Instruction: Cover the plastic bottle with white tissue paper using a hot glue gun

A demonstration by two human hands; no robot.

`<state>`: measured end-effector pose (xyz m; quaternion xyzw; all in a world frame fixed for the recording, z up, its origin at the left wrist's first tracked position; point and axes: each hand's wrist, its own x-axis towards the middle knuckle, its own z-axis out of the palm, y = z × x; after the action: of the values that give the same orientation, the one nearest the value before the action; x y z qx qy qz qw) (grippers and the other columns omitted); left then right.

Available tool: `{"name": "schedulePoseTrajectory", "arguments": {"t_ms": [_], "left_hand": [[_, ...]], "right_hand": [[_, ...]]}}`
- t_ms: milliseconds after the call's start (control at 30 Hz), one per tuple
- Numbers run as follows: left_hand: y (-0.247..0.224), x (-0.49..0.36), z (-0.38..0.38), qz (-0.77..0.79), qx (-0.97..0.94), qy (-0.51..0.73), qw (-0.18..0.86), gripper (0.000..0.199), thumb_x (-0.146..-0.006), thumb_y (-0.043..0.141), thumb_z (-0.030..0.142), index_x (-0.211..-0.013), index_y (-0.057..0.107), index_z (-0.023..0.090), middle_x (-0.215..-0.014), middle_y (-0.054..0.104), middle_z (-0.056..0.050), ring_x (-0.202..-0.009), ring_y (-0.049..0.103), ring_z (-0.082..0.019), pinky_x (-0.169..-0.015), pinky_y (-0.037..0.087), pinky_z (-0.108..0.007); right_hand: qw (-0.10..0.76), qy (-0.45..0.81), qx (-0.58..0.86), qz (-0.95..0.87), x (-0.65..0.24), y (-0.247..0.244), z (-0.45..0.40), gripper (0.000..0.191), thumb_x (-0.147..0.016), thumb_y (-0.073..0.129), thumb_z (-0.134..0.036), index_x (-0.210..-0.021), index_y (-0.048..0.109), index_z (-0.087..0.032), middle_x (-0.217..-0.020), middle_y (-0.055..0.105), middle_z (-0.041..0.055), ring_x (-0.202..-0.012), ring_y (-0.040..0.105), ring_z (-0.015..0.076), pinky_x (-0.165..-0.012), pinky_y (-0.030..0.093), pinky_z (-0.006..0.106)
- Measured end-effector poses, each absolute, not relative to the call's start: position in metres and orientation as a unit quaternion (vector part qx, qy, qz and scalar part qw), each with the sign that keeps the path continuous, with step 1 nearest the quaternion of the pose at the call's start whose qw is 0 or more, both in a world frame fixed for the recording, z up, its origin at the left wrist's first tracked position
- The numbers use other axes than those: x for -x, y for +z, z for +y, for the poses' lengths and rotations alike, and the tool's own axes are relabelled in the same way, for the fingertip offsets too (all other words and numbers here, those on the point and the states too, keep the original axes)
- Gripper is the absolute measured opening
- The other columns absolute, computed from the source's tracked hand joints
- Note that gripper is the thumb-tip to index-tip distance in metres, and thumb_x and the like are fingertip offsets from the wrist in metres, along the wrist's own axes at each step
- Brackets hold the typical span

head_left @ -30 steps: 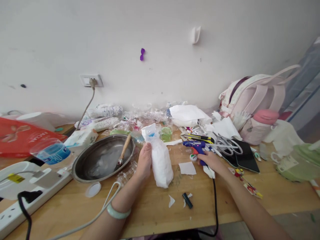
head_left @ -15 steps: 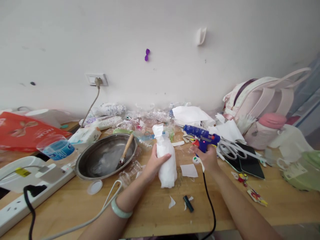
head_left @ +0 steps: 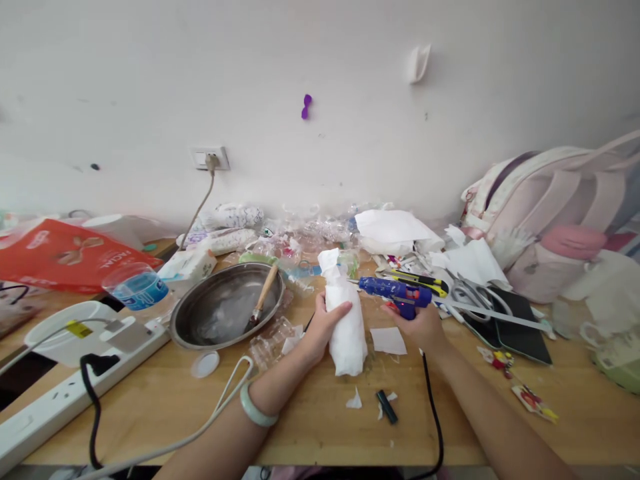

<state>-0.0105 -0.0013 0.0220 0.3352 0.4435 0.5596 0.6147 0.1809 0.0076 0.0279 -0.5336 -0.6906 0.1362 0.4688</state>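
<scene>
A white paper-covered bottle shape point(head_left: 346, 333) stands on the wooden table, leaning slightly, with a crumpled neck on top. My left hand point(head_left: 325, 323) is wrapped round its left side, thumb across the front. My right hand point(head_left: 420, 327) grips a blue glue gun point(head_left: 395, 292) by its handle. The gun's nozzle points left, close to the bottle's upper right side; whether it touches cannot be told. A small white paper square point(head_left: 389, 341) lies between the bottle and my right hand. Nearer the front are a dark green stick piece point(head_left: 387, 407) and paper scraps.
A metal basin point(head_left: 185, 333) holding a brush point(head_left: 263, 293) is at the left, near a power strip point(head_left: 50, 408). Clear plastic pieces lie behind the bottle. Scissors point(head_left: 470, 297), a yellow cutter point(head_left: 417, 281), a dark tablet point(head_left: 525, 333) and a pink bag point(head_left: 545, 193) are at the right.
The glue gun has moved left, closer to the bottle's neck, and its barrel is more level. The view has shifted slightly left. My left hand still holds the bottle.
</scene>
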Motion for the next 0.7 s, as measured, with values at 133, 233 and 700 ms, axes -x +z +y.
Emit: {"name": "schedulePoseTrajectory", "arguments": {"t_ms": [133, 233, 700], "left_hand": [[0.0218, 0.0090, -0.0025, 0.445, -0.335, 0.558, 0.615, 0.057, -0.060, 0.076, 0.038, -0.104, 0.044, 0.022, -0.105, 0.061, -0.008, -0.097, 0.060, -0.024, -0.083, 0.048, -0.035], [0.0228, 0.0078, -0.0041, 0.443, -0.349, 0.560, 0.606, 0.057, -0.060, 0.076, 0.038, -0.104, 0.043, 0.022, -0.106, 0.060, -0.008, -0.100, 0.058, -0.025, -0.083, 0.047, -0.035], [0.0246, 0.0082, -0.0040, 0.444, -0.420, 0.549, 0.570, 0.059, -0.054, 0.077, 0.037, -0.099, 0.041, 0.022, -0.102, 0.059, -0.006, -0.102, 0.056, -0.026, -0.084, 0.046, -0.036]], "right_hand": [[0.472, 0.162, 0.506, -0.703, -0.1786, 0.0267, 0.0065, 0.024, -0.071, 0.065, -0.042, -0.081, 0.069, -0.020, -0.077, 0.072, 0.0045, -0.074, 0.067, 0.0239, -0.071, 0.054, 0.035], [0.474, 0.179, 0.511, -0.694, -0.1795, 0.0264, 0.0072, 0.025, -0.070, 0.065, -0.042, -0.079, 0.069, -0.019, -0.075, 0.072, 0.0047, -0.072, 0.067, 0.0235, -0.071, 0.053, 0.035], [0.385, 0.155, 0.605, -0.679, -0.1794, 0.0308, 0.0114, 0.035, -0.067, 0.060, -0.051, -0.055, 0.060, -0.019, -0.056, 0.065, 0.0056, -0.059, 0.063, 0.0233, -0.056, 0.045, 0.030]]}}
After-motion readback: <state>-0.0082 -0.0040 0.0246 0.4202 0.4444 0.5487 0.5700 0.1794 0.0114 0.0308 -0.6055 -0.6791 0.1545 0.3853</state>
